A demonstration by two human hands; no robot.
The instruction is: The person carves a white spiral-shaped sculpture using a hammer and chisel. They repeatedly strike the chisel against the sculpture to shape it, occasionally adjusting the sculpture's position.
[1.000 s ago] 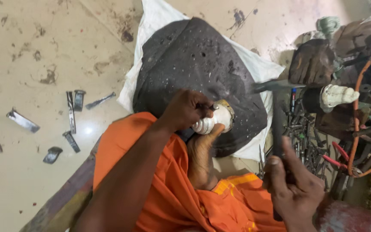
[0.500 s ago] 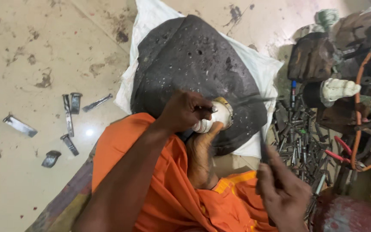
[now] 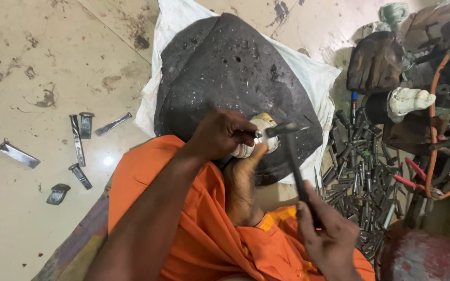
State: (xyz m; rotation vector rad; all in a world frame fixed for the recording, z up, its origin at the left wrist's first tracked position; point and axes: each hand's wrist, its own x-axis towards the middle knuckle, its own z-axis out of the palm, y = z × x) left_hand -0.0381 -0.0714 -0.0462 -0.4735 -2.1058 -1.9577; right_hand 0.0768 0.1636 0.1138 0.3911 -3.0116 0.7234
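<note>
**Black stone block, chisel and hammer at work upon it**

Black, pitted stone block (image 3: 230, 67), lying on a white sack (image 3: 313, 73) over a stained floor; taken here as the landmark.

Head view, single item listing:

- Pale carved piece (image 3: 259, 138), small and rounded, at the block's near edge, propped against the person's bare foot (image 3: 243, 182).
- Left hand (image 3: 220, 132), fingers closed around a short chisel (image 3: 257, 133) whose tip meets the pale piece.
- Right hand (image 3: 329, 239), nearer than the block and to its right, clenched on the handle of a hammer (image 3: 287, 129); the head sits just beside the chisel's butt.
- Orange cloth (image 3: 194, 229) over the legs, below the block.
- Loose flat chisels (image 3: 79, 143) on the floor left of the block.
- Heap of dark punches (image 3: 363, 177) right of the block; a white figurine (image 3: 410, 99) beyond it.

Hazard, as a judgement: foot and fingers lie close to the strike line; a glancing blow could bruise them, or chip the pale piece
</note>
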